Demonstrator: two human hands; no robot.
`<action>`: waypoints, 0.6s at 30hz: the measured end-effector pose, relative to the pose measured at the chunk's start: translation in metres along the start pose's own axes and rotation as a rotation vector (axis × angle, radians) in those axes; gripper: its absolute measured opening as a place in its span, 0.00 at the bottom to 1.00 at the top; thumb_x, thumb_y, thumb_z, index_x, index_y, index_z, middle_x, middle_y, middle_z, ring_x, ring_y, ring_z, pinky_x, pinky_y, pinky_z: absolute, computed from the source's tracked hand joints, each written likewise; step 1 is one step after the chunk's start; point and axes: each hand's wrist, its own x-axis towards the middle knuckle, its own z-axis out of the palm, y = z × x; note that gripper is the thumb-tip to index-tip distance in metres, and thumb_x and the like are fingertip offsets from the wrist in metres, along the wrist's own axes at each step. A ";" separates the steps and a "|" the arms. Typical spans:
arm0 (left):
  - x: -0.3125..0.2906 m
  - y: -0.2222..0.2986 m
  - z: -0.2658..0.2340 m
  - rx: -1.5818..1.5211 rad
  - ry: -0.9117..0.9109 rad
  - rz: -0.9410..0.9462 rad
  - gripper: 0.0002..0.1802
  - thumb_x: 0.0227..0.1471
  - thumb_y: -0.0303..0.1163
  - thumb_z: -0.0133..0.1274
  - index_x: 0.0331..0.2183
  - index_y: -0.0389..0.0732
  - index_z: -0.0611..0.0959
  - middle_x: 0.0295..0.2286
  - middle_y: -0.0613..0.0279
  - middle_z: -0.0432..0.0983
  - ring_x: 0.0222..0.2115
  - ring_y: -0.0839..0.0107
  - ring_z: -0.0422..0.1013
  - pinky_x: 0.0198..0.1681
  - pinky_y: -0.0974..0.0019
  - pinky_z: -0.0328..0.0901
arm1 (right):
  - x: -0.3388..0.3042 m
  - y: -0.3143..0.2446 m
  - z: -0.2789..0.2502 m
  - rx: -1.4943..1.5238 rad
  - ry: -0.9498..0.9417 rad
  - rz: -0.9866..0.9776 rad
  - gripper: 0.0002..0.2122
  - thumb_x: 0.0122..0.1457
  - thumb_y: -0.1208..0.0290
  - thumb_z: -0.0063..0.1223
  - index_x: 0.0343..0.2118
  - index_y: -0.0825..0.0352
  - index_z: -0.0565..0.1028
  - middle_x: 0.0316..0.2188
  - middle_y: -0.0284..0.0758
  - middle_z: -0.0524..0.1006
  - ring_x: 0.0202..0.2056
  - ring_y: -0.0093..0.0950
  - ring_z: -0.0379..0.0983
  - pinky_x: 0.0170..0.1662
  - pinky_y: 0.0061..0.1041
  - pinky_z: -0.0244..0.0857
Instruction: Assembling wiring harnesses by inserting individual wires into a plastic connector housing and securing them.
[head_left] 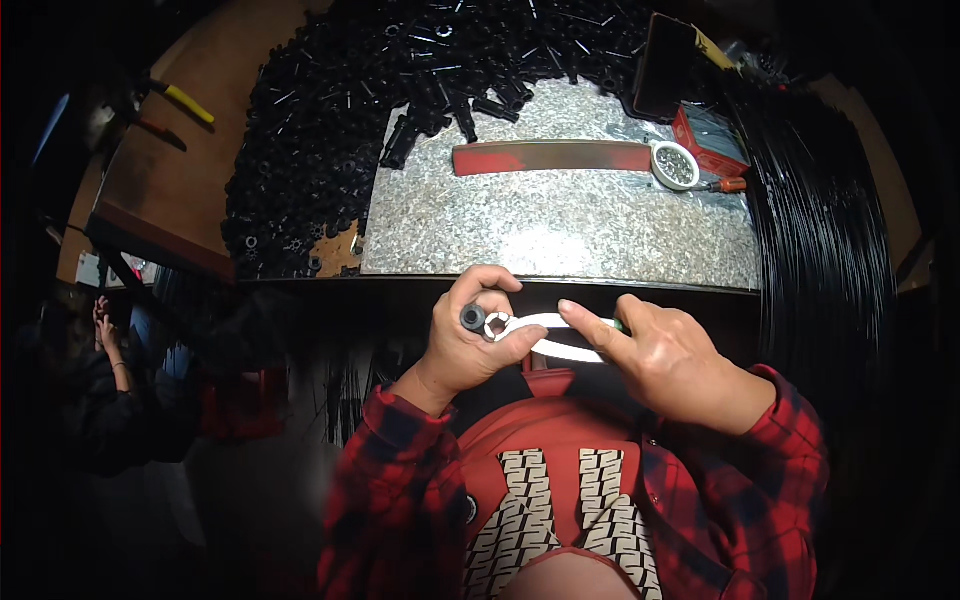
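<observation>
The left hand (470,345) has its fingers clamped on a small black cylindrical plastic part (473,317), at 6 o'clock just below the speckled grey metal surface (560,225). The right hand (670,360), at 3 o'clock of it, grips white-handled pliers (550,335) whose tip touches the part. A heap of black plastic parts (330,120) lies at 11 o'clock.

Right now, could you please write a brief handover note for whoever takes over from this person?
Left hand: shut on a small black cylindrical part, held up at the table's near edge.
Right hand: shut on white-handled pliers, whose tip meets the part.
Table: the speckled metal plate holds a red flat bar and a small round white container; a big heap of black parts lies behind and left; black rods are bundled on the right.
Done: one part is at the pliers.
Left: I cannot tell finished parts from unfinished ones.
</observation>
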 end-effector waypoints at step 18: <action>-0.038 0.091 -0.093 -0.134 0.846 0.711 0.28 0.59 0.50 0.41 0.49 0.35 0.65 0.34 0.61 0.66 0.28 0.75 0.56 0.35 0.71 0.57 | 0.005 0.098 0.051 -0.102 0.345 0.239 0.31 0.47 0.59 0.61 0.53 0.69 0.66 0.31 0.44 0.71 0.33 0.40 0.70 0.37 0.37 0.67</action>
